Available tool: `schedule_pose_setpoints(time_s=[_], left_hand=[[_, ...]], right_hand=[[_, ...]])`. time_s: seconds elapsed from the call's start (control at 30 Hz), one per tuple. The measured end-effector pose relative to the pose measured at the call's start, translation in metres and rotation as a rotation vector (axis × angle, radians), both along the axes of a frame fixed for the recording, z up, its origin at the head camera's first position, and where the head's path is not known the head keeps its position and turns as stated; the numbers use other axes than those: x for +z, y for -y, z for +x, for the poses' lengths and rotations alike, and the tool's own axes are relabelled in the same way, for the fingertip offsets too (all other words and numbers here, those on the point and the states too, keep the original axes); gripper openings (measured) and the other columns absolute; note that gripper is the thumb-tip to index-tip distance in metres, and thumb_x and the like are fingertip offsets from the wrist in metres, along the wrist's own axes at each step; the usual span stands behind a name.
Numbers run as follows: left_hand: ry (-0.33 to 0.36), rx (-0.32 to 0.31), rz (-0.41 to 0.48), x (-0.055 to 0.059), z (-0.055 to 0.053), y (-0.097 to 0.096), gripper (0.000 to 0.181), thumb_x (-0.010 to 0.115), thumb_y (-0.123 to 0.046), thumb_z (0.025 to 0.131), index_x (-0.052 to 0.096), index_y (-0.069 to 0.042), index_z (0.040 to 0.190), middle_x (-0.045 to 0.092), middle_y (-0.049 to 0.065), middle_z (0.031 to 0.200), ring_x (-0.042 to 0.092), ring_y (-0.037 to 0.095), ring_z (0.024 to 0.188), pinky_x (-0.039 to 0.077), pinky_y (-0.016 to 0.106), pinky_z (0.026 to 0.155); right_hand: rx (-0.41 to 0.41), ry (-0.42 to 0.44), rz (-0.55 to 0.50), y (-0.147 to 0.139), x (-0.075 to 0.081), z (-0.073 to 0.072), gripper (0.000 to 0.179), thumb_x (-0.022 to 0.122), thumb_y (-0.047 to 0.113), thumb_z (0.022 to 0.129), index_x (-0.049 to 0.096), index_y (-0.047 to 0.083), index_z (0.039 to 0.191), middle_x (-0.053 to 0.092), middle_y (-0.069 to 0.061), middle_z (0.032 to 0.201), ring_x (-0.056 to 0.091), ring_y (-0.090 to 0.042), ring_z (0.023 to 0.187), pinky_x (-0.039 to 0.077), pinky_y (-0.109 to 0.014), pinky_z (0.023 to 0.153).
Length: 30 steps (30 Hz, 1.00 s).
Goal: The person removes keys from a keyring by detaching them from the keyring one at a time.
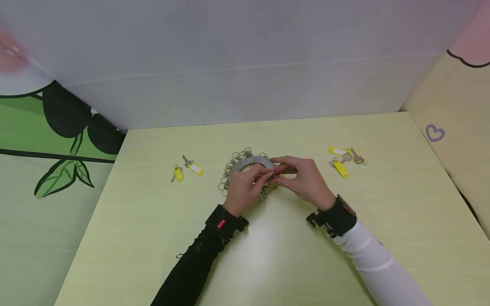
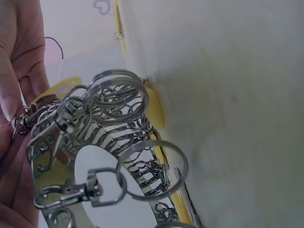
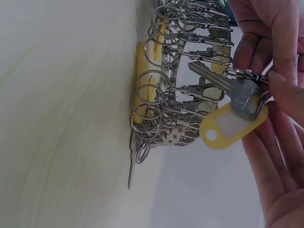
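- Two hands meet at approx. tbl. ctr.: l. hand and r. hand, fingertips close together.
- L. hand is pinching by a clasp, r. hand is pinching at the tagged key; exact contact of each is partly hidden.
- Tagged key is at the right side of the metal ring, above the tbl.
- In r. wrist view, key blade points up-left, toward tbl. side; its yellow tag crosses it, long axis from lower left to upper right, holed end low.
- Many clasps w/ small rings sit around the metal ring.
- Ring is well apart from tbl. edges; room on l. runs to two yellow-tagged keys, on r. to a small group of yellow-tagged keys.
- Table is pale, wood-look, w/ light glare nr. the front.
- Behind far edge: greyish wall; r. side, cream panel w/ purple heart.
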<state>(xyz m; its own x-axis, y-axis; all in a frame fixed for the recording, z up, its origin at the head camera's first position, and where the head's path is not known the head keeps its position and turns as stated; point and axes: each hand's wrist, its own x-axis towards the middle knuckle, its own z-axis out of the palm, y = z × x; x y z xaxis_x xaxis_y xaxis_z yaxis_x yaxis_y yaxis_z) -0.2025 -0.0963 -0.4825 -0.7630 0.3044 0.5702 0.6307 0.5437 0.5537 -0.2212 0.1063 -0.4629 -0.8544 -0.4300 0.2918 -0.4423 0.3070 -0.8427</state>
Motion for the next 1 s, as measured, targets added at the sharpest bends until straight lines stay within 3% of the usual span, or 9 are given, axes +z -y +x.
schedule_pose_setpoints(time_s=[0.2,0.43,0.7,1.0], left_hand=[[0.007,0.001,0.013,0.0007,0.0016,0.0002,0.005,0.073,-0.004,0.096,0.069,-0.005,0.095,0.079,0.008,0.086,0.076,0.017,0.071,0.059,0.027,0.062],[0.004,-0.004,0.003,0.0027,0.0012,-0.0004,0.004,0.073,-0.005,0.096,0.070,-0.005,0.094,0.079,0.008,0.086,0.076,0.016,0.070,0.059,0.025,0.062],[0.027,-0.021,0.042,0.0028,0.0003,-0.0001,0.005,0.074,-0.002,0.095,0.069,-0.004,0.095,0.080,0.010,0.088,0.078,0.018,0.074,0.062,0.026,0.067],[0.047,-0.025,0.053,0.0029,0.0006,0.0004,0.005,0.073,-0.005,0.096,0.069,-0.003,0.094,0.079,0.011,0.089,0.078,0.019,0.076,0.062,0.026,0.070]], right_hand=[[0.013,-0.019,0.023,0.0009,0.0007,0.0004,0.048,0.087,0.008,0.084,0.072,0.007,0.129,0.079,-0.007,0.109,0.077,-0.019,0.097,0.062,-0.040,0.088],[0.006,-0.023,0.038,-0.0006,0.0010,-0.0017,0.038,0.087,0.006,0.083,0.076,0.006,0.120,0.080,-0.006,0.105,0.078,-0.016,0.092,0.063,-0.038,0.082],[0.014,-0.126,0.010,0.0001,-0.0029,0.0004,0.048,0.086,-0.002,0.082,0.073,0.004,0.127,0.078,-0.008,0.106,0.078,-0.021,0.095,0.063,-0.043,0.084],[-0.046,-0.242,0.058,-0.0073,0.0022,-0.0042,0.036,0.087,-0.001,0.081,0.078,0.006,0.115,0.077,-0.007,0.099,0.076,-0.018,0.088,0.063,-0.030,0.071]])
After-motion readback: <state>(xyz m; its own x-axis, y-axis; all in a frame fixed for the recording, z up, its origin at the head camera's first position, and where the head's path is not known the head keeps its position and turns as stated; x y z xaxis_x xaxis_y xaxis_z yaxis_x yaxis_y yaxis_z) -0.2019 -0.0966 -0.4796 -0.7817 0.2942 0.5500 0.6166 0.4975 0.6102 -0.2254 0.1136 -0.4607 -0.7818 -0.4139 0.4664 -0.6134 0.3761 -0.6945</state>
